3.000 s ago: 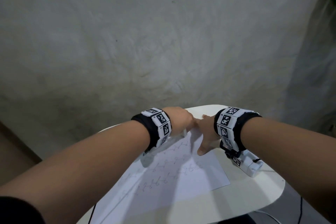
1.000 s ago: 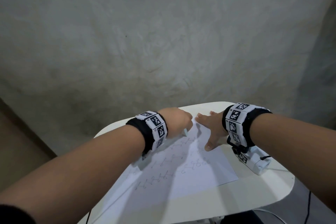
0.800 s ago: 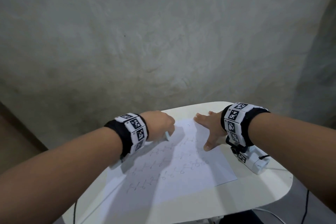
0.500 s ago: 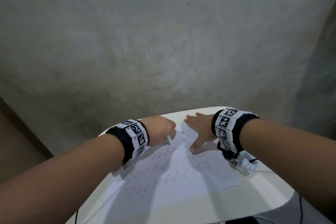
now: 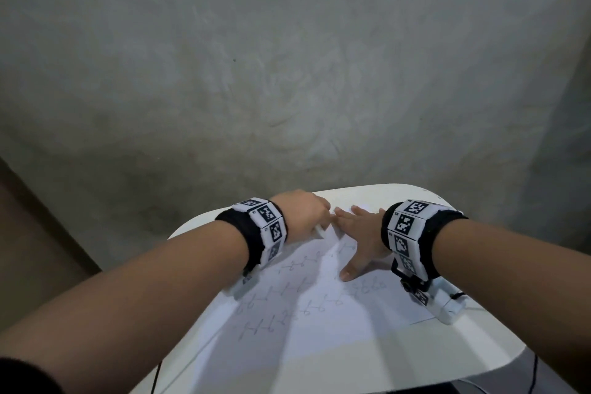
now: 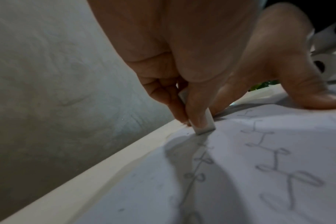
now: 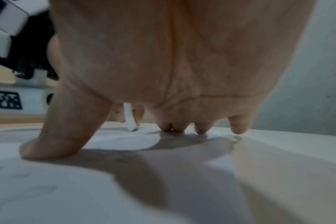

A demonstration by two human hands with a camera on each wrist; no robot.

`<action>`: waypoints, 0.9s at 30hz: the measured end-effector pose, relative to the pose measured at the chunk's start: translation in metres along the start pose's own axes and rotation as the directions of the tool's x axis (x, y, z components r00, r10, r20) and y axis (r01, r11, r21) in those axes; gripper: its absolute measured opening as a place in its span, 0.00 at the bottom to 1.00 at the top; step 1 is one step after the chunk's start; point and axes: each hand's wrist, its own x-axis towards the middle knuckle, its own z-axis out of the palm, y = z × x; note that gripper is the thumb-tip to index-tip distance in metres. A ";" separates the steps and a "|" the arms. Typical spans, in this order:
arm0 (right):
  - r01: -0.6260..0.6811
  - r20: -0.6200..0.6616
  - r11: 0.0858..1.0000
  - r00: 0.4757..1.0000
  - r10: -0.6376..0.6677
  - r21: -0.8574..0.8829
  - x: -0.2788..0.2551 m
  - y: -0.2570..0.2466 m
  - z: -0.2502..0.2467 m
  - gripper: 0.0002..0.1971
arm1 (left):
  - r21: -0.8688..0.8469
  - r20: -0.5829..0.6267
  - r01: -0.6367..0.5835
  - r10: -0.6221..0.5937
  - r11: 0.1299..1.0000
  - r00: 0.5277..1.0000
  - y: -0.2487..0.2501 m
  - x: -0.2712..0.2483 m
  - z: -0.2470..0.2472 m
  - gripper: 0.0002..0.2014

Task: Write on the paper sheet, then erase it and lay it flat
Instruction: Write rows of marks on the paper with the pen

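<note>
A white paper sheet point(image 5: 319, 323) with rows of pencil marks lies on a small white table point(image 5: 447, 358). My left hand point(image 5: 307, 214) pinches a white eraser point(image 6: 203, 125) between thumb and fingers, its tip pressed on the sheet near the far edge. The eraser point(image 5: 319, 231) shows below that hand in the head view, and the eraser point(image 7: 129, 119) appears again past the right palm. My right hand point(image 5: 358, 240) lies spread on the sheet's far right part, thumb and fingertips point(image 7: 200, 128) pressing the paper point(image 7: 105, 189) down.
A rough grey wall point(image 5: 287, 57) rises right behind the table. The table's far rim point(image 6: 86, 175) runs close to the eraser. A white camera block point(image 5: 444, 304) hangs under my right wrist above the table's right side. Cables point(image 5: 534, 374) hang below the front edge.
My left hand slid left with the eraser, then came back right toward the sheet's top edge. My right hand shifted slightly left and stays pressed on the paper.
</note>
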 end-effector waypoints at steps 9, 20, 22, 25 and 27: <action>-0.040 -0.032 0.998 0.999 0.039 -0.037 0.010 0.001 0.007 0.60 | -0.006 0.022 0.037 -0.037 0.999 0.999 -0.003 -0.014 0.002 0.11; -0.064 -0.042 0.993 0.997 0.060 -0.097 0.013 -0.001 0.007 0.60 | 0.029 0.044 0.078 -0.079 0.997 0.996 -0.005 -0.022 -0.001 0.12; -0.067 -0.039 0.992 0.997 0.064 -0.102 0.013 -0.002 0.007 0.60 | 0.008 0.011 0.066 -0.066 0.998 0.998 0.000 -0.021 0.001 0.12; -0.075 -0.027 0.992 0.997 0.073 -0.097 0.013 0.000 0.007 0.61 | 0.013 0.037 0.057 -0.058 0.998 0.998 -0.006 -0.032 0.009 0.12; -0.070 -0.028 0.993 0.997 0.067 -0.092 0.013 0.000 0.007 0.61 | 0.023 0.110 0.082 -0.084 0.996 0.990 -0.011 -0.042 0.009 0.11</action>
